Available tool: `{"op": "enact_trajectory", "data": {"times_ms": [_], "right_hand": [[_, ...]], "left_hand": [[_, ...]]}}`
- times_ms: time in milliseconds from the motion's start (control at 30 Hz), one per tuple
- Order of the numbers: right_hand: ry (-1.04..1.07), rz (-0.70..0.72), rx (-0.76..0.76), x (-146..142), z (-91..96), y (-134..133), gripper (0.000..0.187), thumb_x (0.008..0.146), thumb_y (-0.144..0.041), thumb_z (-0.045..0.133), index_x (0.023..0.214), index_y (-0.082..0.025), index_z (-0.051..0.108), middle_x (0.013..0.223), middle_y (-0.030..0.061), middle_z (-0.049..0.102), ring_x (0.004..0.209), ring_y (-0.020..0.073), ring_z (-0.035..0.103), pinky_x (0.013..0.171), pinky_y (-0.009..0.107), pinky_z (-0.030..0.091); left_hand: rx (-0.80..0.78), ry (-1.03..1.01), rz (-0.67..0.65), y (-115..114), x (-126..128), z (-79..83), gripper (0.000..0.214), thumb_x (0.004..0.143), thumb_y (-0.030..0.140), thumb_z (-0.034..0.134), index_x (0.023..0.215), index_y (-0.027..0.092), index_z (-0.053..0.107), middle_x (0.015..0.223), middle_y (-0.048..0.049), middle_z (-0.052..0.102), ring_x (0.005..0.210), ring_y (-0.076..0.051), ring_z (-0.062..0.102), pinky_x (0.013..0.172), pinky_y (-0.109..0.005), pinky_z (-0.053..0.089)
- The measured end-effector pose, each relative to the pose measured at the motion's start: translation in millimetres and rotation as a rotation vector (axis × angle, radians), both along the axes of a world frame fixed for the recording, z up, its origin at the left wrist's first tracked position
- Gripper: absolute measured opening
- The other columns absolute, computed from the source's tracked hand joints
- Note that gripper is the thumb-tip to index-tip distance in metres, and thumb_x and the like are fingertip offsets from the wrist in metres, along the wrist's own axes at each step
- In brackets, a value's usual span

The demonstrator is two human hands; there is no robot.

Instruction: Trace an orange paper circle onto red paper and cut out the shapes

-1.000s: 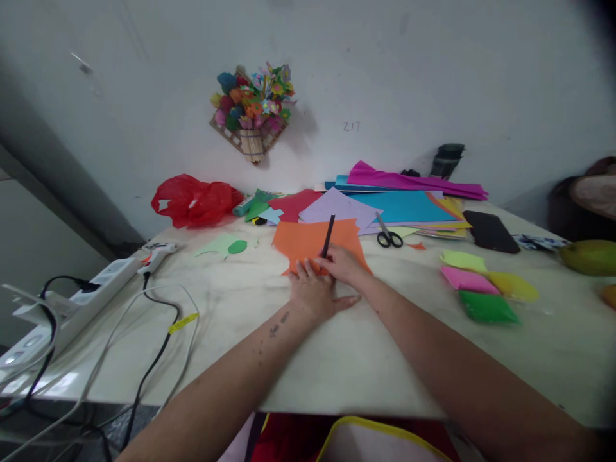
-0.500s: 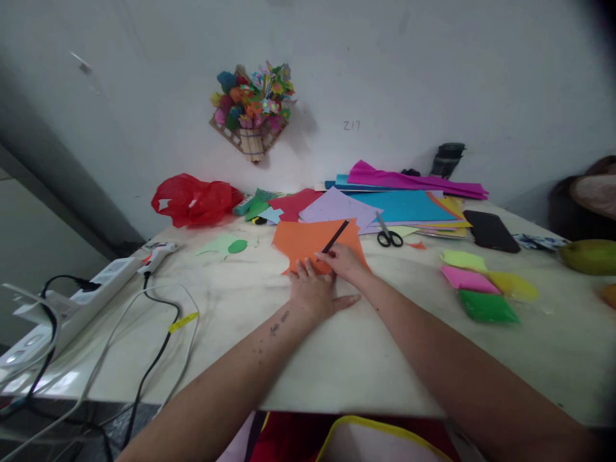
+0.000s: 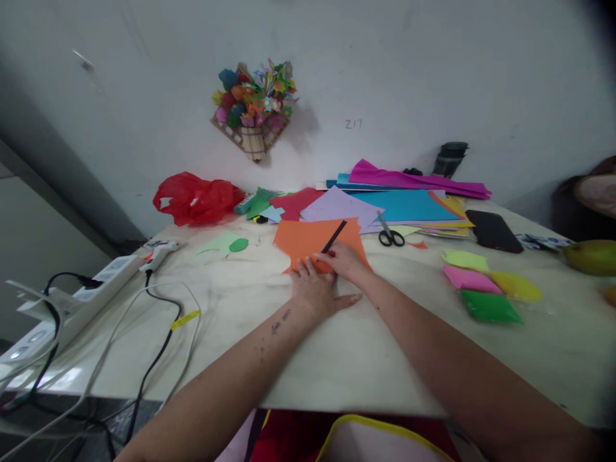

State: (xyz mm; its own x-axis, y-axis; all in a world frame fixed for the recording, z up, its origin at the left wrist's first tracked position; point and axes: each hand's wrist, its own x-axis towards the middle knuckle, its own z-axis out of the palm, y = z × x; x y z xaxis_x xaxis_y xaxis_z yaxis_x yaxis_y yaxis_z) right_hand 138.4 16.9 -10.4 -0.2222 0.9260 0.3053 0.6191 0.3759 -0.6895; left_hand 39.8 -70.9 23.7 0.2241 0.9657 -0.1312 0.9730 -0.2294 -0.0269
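Note:
A sheet of orange paper [image 3: 308, 237] with cut, uneven edges lies flat on the pale table. My left hand [image 3: 314, 289] rests on its near edge, fingers spread and thumb stretched to the right. Just beyond it, my right hand [image 3: 341, 260] is closed around a dark pencil [image 3: 335, 235], which slants up and to the right over the orange sheet. The pencil's lower tip is hidden by my fingers. Black-handled scissors [image 3: 391, 236] lie right of the sheet, beside a small orange scrap [image 3: 418, 245].
Coloured sheets [image 3: 404, 205] are stacked behind, with a red plastic bag [image 3: 192, 200] at the back left. Clay packets [image 3: 488, 305] and a phone [image 3: 494, 231] lie to the right. A power strip [image 3: 81, 301] with cables runs along the left edge. Green cut pieces [image 3: 239, 245] sit left of the sheet.
The pencil's upper end has tilted slightly to the left in my right hand. My left hand stays in place on the paper. The whole view has shifted very slightly.

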Motion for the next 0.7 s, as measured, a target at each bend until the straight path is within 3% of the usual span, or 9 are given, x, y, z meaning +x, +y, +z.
{"op": "enact_trajectory", "data": {"times_ms": [700], "right_hand": [[0.011,0.014,0.027,-0.5,-1.6,2.6,0.023,0.071,-0.039,0.055,0.068,-0.017,0.059,0.071,0.0025,0.061,0.063,0.0113,0.053,0.055,0.022,0.037]], "left_hand": [[0.006,-0.004,0.004,0.0,0.0,-0.8,0.092,0.062,0.081,0.021,0.133,0.024,0.028,0.140,-0.0169,0.020,0.125,-0.043,0.012,0.093,-0.059,0.013]]}}
